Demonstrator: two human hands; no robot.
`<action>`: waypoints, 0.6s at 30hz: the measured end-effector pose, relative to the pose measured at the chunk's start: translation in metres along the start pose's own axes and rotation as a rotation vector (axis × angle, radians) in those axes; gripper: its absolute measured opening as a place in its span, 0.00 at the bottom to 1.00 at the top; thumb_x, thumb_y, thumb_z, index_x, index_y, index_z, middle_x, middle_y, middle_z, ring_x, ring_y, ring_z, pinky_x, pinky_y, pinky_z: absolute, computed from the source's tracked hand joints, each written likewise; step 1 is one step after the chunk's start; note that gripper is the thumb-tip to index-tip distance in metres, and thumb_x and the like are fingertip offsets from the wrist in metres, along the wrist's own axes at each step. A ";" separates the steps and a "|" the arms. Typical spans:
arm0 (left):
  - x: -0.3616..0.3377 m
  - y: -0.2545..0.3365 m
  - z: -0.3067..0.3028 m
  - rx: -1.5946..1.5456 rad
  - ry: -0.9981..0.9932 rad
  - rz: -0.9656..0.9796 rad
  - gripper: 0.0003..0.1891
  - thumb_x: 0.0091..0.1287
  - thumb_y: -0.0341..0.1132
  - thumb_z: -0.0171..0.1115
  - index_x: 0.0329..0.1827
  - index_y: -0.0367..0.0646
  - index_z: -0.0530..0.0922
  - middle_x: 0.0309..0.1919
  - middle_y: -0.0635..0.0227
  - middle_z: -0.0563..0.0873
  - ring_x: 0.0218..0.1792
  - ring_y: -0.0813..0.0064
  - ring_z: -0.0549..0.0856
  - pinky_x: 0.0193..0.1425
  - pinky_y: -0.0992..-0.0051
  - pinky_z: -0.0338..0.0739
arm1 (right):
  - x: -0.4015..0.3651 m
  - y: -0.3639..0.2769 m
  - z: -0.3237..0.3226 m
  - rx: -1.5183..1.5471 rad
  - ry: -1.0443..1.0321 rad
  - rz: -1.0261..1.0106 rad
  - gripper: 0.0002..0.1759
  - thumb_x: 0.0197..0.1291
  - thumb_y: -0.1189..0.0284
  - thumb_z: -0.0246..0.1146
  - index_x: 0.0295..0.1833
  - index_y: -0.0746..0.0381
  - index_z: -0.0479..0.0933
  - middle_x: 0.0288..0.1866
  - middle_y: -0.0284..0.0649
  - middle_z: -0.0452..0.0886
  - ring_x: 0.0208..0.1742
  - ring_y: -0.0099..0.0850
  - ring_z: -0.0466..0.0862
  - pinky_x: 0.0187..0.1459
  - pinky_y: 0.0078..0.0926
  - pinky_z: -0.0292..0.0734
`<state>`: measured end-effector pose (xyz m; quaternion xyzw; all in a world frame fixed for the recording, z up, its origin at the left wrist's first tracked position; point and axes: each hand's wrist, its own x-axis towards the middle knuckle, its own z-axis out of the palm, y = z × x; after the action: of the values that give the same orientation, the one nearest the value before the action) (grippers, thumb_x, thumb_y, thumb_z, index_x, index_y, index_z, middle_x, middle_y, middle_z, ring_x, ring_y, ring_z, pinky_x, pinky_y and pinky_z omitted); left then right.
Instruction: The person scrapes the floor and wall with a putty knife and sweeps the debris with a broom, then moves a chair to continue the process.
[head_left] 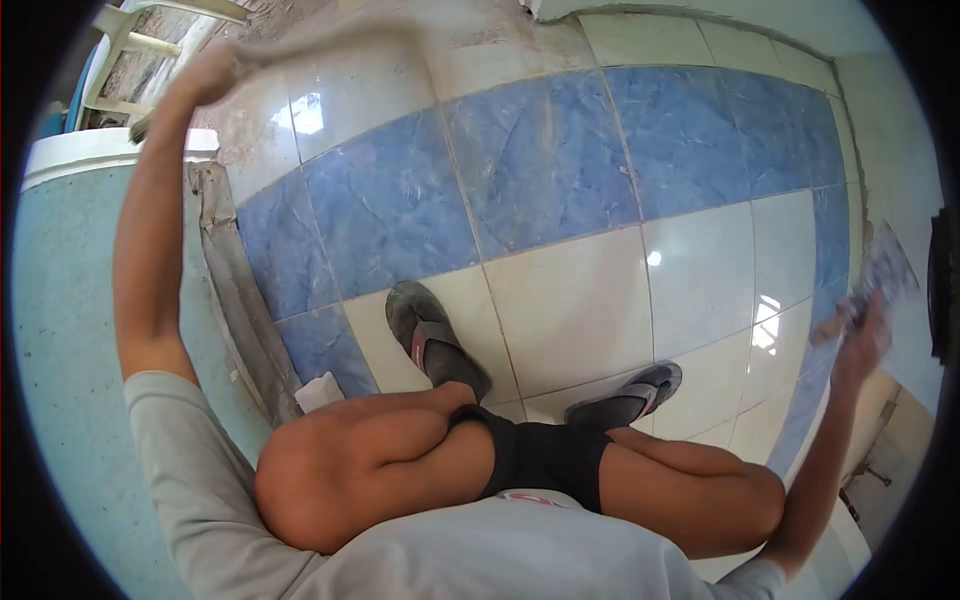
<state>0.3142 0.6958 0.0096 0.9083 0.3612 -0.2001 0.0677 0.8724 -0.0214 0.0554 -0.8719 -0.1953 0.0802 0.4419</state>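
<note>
My left hand (pixel 215 75) is raised at the upper left, its fingers closed. A long brownish streak (pixel 330 42) runs from it to the right, too smeared by motion to name. At the right, my right hand (pixel 866 338) is wrapped round a putty knife (pixel 888 268). Its broad metal blade points up, near the wall, and the end of its handle sticks out to the left of the fingers. Beneath both hands lies a floor of cream and blue tiles (pixel 540 150). My feet in dark flip-flops (pixel 425 325) stand on the cream tiles.
A pale green surface with a white edge (pixel 120 150) is at my left, beside a creased grey strip (pixel 225 260). A white lump (pixel 318 392) lies near my left knee. A cream plastic chair (pixel 125 45) stands at the upper left. Walls border the far and right sides.
</note>
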 end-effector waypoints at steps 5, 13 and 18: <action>-0.056 0.032 -0.073 -0.099 -0.368 -0.185 0.18 0.71 0.45 0.68 0.55 0.43 0.90 0.27 0.69 0.88 0.25 0.80 0.84 0.29 0.75 0.79 | -0.066 -0.046 -0.113 -0.316 0.260 -0.115 0.19 0.83 0.62 0.53 0.57 0.70 0.76 0.41 0.43 0.82 0.45 0.28 0.83 0.47 0.26 0.78; -0.027 0.018 -0.018 0.100 -0.157 -0.096 0.15 0.69 0.41 0.70 0.53 0.43 0.90 0.29 0.62 0.89 0.28 0.71 0.84 0.36 0.67 0.80 | -0.108 -0.078 -0.076 0.263 0.195 0.010 0.17 0.83 0.63 0.53 0.52 0.69 0.75 0.38 0.42 0.81 0.39 0.28 0.79 0.48 0.25 0.75; -0.061 0.075 -0.039 -0.193 -0.544 0.242 0.19 0.73 0.44 0.66 0.64 0.50 0.87 0.21 0.72 0.82 0.22 0.77 0.79 0.28 0.71 0.77 | -0.106 -0.074 -0.067 0.249 0.137 0.028 0.17 0.83 0.64 0.53 0.51 0.69 0.74 0.40 0.43 0.80 0.36 0.27 0.78 0.43 0.24 0.74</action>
<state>0.3372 0.6131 0.0683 0.8473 0.2364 -0.3910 0.2710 0.7765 -0.0753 0.1515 -0.8164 -0.1409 0.0502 0.5578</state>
